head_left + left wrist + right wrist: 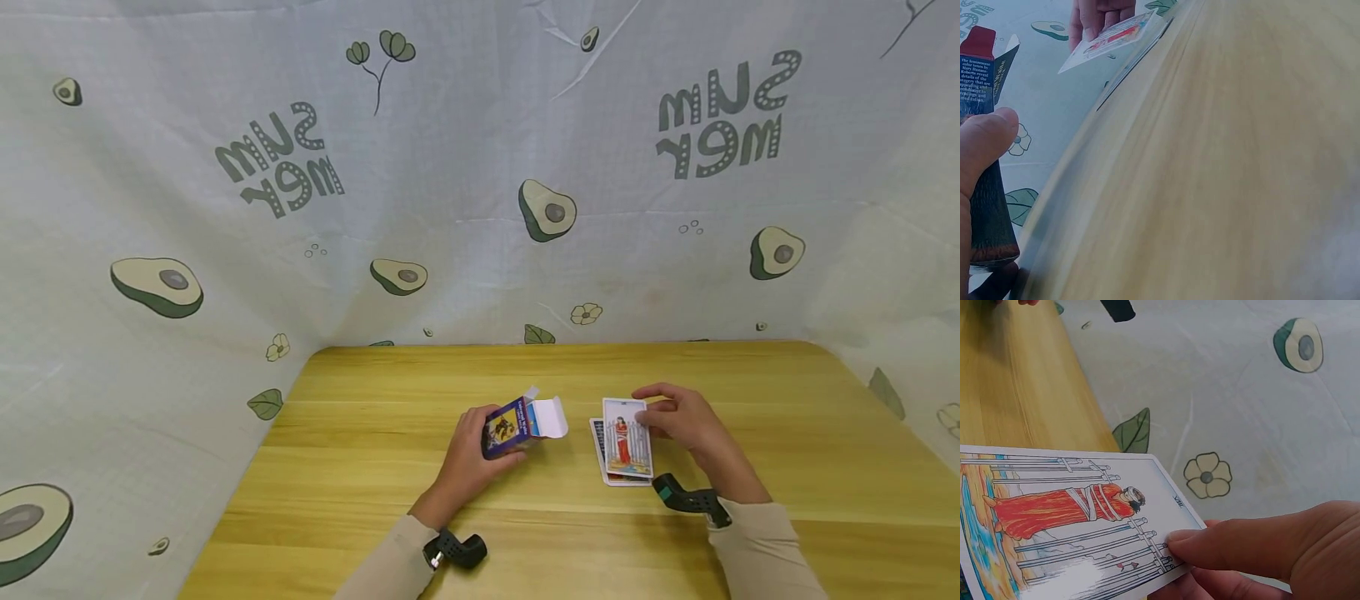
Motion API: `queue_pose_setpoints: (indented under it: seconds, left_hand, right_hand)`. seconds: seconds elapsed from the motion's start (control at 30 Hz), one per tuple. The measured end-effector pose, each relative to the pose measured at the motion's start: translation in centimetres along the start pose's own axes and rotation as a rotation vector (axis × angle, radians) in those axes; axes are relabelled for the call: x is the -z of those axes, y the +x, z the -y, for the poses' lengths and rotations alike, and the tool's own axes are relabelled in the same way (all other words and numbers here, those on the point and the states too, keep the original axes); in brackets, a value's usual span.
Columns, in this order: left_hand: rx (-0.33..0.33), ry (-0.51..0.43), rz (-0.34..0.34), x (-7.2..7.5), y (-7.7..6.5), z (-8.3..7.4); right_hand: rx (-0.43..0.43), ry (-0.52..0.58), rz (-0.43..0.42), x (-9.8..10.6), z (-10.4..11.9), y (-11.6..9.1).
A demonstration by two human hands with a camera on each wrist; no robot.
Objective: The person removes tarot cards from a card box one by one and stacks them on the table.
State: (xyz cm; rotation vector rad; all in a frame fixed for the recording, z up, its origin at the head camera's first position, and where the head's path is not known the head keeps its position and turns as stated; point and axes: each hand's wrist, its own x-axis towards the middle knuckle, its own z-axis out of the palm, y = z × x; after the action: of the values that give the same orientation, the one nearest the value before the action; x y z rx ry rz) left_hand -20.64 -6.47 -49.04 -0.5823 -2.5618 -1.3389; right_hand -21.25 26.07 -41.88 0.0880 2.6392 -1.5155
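Note:
My left hand grips a small purple card box, its thumb along the near side. The box's white end flap stands open toward the right; in the left wrist view the box shows small printed text. My right hand pinches a tarot card by its right edge, thumb on top. A figure in a red robe among swords and the numeral VIII appear on the card in the right wrist view. Beneath it lie other cards, mostly covered.
Both hands work over a wooden table. A pale cloth printed with avocados, leaves and flowers hangs behind the table and along its sides. Each wrist wears a black camera band.

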Motion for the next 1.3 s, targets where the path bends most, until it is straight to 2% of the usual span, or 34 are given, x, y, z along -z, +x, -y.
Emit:
queue_pose_setpoints:
  seconds: [0.77,1.13,1.3]
  left_hand:
    - [-0.018,0.011,-0.004,0.0,-0.1,0.2]
    - [-0.020,0.013,-0.005,-0.1,-0.1,0.3]
    - [-0.013,0.010,-0.003,-0.1,-0.1,0.2]
  right_hand:
    - [0.015,-0.040,0.081,-0.8,-1.2,0.5]
    - [-0.050,-0.061,0.040,-1.3,-1.6,0.9]
    - [-0.053,-0.081,0.021,-1.6,-1.8,1.1]
